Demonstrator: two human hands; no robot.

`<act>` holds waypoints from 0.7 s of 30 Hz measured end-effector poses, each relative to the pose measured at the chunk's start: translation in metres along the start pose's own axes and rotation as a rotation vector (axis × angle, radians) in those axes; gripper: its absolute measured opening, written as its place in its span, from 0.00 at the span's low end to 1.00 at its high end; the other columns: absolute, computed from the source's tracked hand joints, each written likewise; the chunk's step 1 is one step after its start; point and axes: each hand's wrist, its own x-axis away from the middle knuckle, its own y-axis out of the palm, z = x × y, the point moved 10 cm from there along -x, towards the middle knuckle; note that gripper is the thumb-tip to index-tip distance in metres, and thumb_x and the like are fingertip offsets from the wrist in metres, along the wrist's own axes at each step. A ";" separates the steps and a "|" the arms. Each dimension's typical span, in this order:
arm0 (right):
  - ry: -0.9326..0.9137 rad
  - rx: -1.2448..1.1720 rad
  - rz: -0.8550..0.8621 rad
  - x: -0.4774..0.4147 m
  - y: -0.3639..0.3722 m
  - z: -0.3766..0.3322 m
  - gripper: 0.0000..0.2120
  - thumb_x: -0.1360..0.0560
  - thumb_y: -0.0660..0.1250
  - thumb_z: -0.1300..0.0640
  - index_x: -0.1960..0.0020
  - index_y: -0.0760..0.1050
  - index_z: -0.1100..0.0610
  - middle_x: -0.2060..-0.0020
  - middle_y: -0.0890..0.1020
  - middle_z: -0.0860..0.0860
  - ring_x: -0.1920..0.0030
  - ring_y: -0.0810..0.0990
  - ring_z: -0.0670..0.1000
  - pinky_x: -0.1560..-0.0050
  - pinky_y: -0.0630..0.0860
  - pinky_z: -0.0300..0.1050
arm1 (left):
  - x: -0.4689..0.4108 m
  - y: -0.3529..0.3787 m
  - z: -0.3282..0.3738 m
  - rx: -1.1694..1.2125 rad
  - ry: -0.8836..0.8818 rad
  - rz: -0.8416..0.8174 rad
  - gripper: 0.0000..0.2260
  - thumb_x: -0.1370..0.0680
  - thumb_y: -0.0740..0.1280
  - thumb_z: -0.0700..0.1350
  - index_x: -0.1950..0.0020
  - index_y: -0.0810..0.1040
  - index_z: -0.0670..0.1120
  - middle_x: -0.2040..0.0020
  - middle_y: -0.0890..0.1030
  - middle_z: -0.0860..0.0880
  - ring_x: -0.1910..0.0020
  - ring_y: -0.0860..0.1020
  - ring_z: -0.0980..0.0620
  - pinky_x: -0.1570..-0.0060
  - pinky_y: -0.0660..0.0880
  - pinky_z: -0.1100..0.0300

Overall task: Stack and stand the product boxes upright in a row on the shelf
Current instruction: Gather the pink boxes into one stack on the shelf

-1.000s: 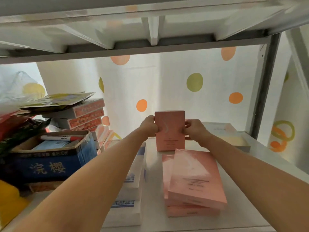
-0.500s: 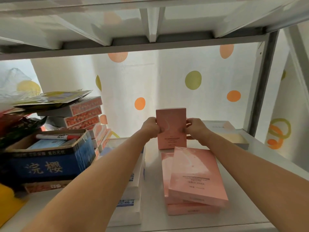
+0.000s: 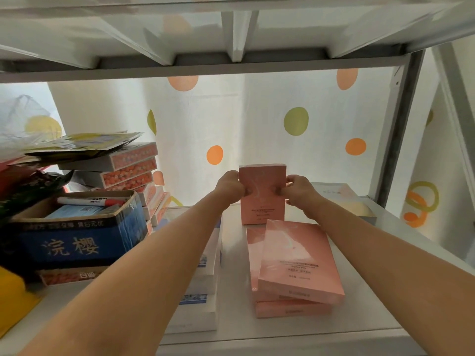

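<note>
A pink product box (image 3: 262, 201) stands upright at the back of the white shelf (image 3: 359, 319). My left hand (image 3: 230, 187) grips its left edge and my right hand (image 3: 299, 192) grips its right edge, thumbs pressed on its front face. In front of it lies a flat stack of pink boxes (image 3: 295, 268), the top one skewed. A stack of white boxes with blue marks (image 3: 199, 304) lies flat under my left forearm.
A blue carton (image 3: 77, 240) holding a marker and a pale box sits at the left, with orange-patterned boxes (image 3: 128, 168) and papers piled behind it. A pale flat box (image 3: 347, 201) lies at the back right by the grey upright post (image 3: 395, 140). The upper shelf hangs close overhead.
The upright pink box stays at the back of the shelf between both hands. My thumbs have slid further onto its front face. The view has shifted slightly.
</note>
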 end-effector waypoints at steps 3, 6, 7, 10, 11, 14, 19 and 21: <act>-0.015 0.016 0.031 0.003 -0.006 -0.005 0.15 0.30 0.74 0.54 0.46 0.76 0.58 0.55 0.82 0.54 0.52 0.81 0.57 0.47 0.78 0.55 | 0.008 -0.003 0.001 0.000 -0.006 0.008 0.13 0.35 0.65 0.43 0.54 0.81 0.41 0.59 0.84 0.43 0.64 0.77 0.47 0.63 0.73 0.58; -0.034 0.025 0.062 0.006 -0.011 -0.010 0.18 0.30 0.74 0.54 0.43 0.76 0.58 0.52 0.82 0.55 0.47 0.82 0.58 0.45 0.78 0.55 | 0.015 -0.004 0.003 -0.001 0.000 0.001 0.16 0.39 0.67 0.43 0.53 0.81 0.42 0.55 0.83 0.44 0.60 0.77 0.47 0.60 0.72 0.57; -0.040 0.025 0.068 0.007 -0.012 -0.012 0.19 0.30 0.74 0.54 0.42 0.76 0.58 0.51 0.82 0.55 0.46 0.82 0.57 0.44 0.77 0.55 | 0.016 -0.005 0.003 0.008 0.003 0.004 0.14 0.38 0.69 0.42 0.53 0.80 0.44 0.53 0.83 0.43 0.58 0.77 0.47 0.57 0.73 0.56; -0.036 0.029 0.071 0.010 -0.013 -0.011 0.18 0.29 0.74 0.55 0.42 0.76 0.58 0.51 0.82 0.55 0.45 0.81 0.58 0.43 0.77 0.56 | 0.013 -0.006 -0.007 0.024 -0.027 0.009 0.17 0.33 0.71 0.40 0.44 0.77 0.44 0.48 0.83 0.42 0.54 0.79 0.46 0.53 0.76 0.55; -0.033 0.029 0.066 0.011 -0.012 -0.011 0.17 0.29 0.74 0.55 0.43 0.75 0.58 0.51 0.82 0.55 0.45 0.81 0.58 0.43 0.77 0.56 | 0.012 -0.006 -0.011 0.014 -0.039 0.010 0.22 0.33 0.72 0.41 0.40 0.76 0.43 0.46 0.83 0.42 0.51 0.80 0.45 0.51 0.77 0.54; -0.031 0.024 0.057 0.014 -0.010 -0.011 0.16 0.29 0.74 0.57 0.44 0.75 0.58 0.52 0.82 0.55 0.45 0.82 0.59 0.45 0.78 0.56 | 0.012 -0.006 -0.016 0.003 -0.060 0.007 0.30 0.36 0.73 0.42 0.34 0.73 0.42 0.43 0.81 0.41 0.45 0.81 0.43 0.43 0.78 0.49; -0.016 0.026 0.039 0.016 -0.010 -0.011 0.19 0.29 0.74 0.60 0.40 0.74 0.59 0.52 0.81 0.55 0.45 0.81 0.59 0.44 0.77 0.55 | 0.018 -0.010 -0.012 -0.006 -0.055 0.013 0.27 0.31 0.73 0.40 0.32 0.71 0.43 0.44 0.82 0.42 0.43 0.80 0.42 0.43 0.77 0.50; -0.016 0.030 0.051 0.015 -0.011 -0.010 0.22 0.29 0.74 0.60 0.37 0.73 0.60 0.50 0.82 0.56 0.44 0.81 0.59 0.46 0.77 0.52 | 0.020 -0.011 -0.008 -0.013 -0.044 0.024 0.27 0.30 0.73 0.39 0.33 0.71 0.42 0.45 0.82 0.42 0.43 0.80 0.43 0.45 0.77 0.52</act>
